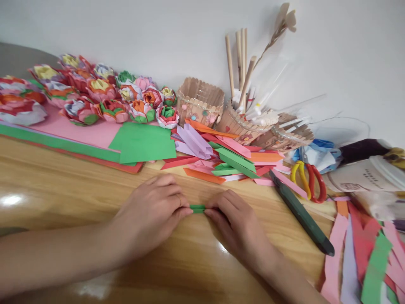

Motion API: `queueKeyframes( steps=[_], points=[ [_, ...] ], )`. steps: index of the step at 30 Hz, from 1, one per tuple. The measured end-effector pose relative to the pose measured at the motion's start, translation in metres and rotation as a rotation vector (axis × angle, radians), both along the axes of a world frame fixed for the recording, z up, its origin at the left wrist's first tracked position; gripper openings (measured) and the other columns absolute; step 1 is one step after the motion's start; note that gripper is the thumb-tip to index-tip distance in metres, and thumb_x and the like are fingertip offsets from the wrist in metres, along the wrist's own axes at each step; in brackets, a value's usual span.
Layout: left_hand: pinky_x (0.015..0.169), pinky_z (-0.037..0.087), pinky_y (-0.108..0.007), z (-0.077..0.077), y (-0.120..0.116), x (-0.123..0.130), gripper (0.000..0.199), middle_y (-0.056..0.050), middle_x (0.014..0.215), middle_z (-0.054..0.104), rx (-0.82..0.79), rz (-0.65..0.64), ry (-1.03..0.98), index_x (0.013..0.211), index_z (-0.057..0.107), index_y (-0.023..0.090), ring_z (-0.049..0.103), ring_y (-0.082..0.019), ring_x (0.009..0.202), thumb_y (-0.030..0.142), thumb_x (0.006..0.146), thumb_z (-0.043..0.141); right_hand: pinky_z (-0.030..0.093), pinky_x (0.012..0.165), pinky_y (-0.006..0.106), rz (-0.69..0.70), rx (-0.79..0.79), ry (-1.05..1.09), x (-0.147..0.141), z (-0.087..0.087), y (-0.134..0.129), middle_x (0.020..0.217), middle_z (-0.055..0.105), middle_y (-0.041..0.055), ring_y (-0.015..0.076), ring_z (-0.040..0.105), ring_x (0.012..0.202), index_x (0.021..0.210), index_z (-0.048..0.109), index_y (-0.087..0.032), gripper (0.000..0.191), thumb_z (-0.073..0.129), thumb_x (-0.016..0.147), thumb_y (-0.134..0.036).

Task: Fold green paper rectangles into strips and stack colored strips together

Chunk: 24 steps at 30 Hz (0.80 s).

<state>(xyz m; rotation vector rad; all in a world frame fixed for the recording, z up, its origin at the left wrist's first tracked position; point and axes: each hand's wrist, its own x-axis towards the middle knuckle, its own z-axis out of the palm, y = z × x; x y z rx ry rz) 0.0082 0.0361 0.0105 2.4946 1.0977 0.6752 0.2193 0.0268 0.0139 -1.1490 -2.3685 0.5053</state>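
A narrow folded green paper strip (198, 209) stretches between my two hands, just above or on the wooden table (79, 181); I cannot tell which. My left hand (155, 211) pinches its left end between thumb and fingers, and a ring shows on one finger. At the strip's right end, my right hand (236, 223) pinches it in the same way. Only the short middle part of the strip shows; the fingers cover both ends. Beyond the hands lies a pile of folded paper strips (236, 162) in green, pink, orange, red and purple.
Folded paper flowers (103, 90) stand on coloured paper sheets (145, 141) at the back left. Craft-stick baskets (201, 101) line the wall. To the right lie a dark green utility knife (302, 213), scissors (311, 181), a white tub (363, 175) and loose paper strips (376, 264).
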Motion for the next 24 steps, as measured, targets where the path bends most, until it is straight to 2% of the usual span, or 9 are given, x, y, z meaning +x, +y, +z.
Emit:
queueKeyframes(
  steps=[4,7,12,17,24],
  points=[
    [0.078,0.039,-0.036,0.001,0.001,0.002,0.016,0.000,0.074,0.063,-0.100,0.073,0.049,0.075,0.062,0.018,0.052,-0.021,0.080,0.020,0.089,0.055,0.044,0.063,0.027,-0.031,-0.029,-0.031,-0.002,0.000,0.001,0.077,0.059,0.0045,0.0166,0.053,0.072,0.084,0.056,-0.017,0.013,0.047,0.092,-0.014],
    [0.079,0.039,-0.038,0.003,0.001,0.005,0.010,0.000,0.073,0.060,-0.116,0.124,0.105,0.076,0.058,0.017,0.052,-0.021,0.079,0.017,0.086,0.057,0.044,0.062,0.026,-0.056,-0.034,-0.058,-0.004,0.001,0.002,0.079,0.057,0.0044,0.0160,0.054,0.072,0.084,0.056,-0.018,0.012,0.047,0.091,-0.014],
    [0.081,0.039,-0.040,0.003,0.003,0.006,0.012,0.000,0.069,0.058,-0.093,0.093,0.158,0.073,0.056,0.018,0.050,-0.022,0.079,0.016,0.085,0.054,0.043,0.061,0.026,-0.091,-0.053,-0.093,-0.005,0.001,0.003,0.082,0.056,0.0036,0.0152,0.054,0.070,0.083,0.057,-0.018,0.010,0.051,0.089,-0.015],
    [0.081,0.037,-0.041,-0.001,0.003,0.004,0.015,-0.002,0.074,0.059,-0.027,0.057,0.167,0.073,0.056,0.017,0.049,-0.024,0.080,0.015,0.087,0.051,0.037,0.064,0.030,-0.140,-0.034,-0.088,-0.002,0.000,0.005,0.079,0.060,0.0026,0.0191,0.054,0.077,0.078,0.058,-0.021,0.010,0.057,0.088,-0.020],
    [0.073,0.038,-0.037,-0.006,0.004,0.003,0.006,-0.003,0.083,0.060,-0.005,0.023,0.188,0.082,0.057,0.017,0.047,-0.025,0.084,0.014,0.086,0.055,0.037,0.073,0.033,-0.165,-0.191,0.017,0.005,0.000,0.004,0.088,0.059,0.0022,0.0188,0.053,0.085,0.084,0.059,-0.022,0.012,0.053,0.089,-0.013]
  ],
)
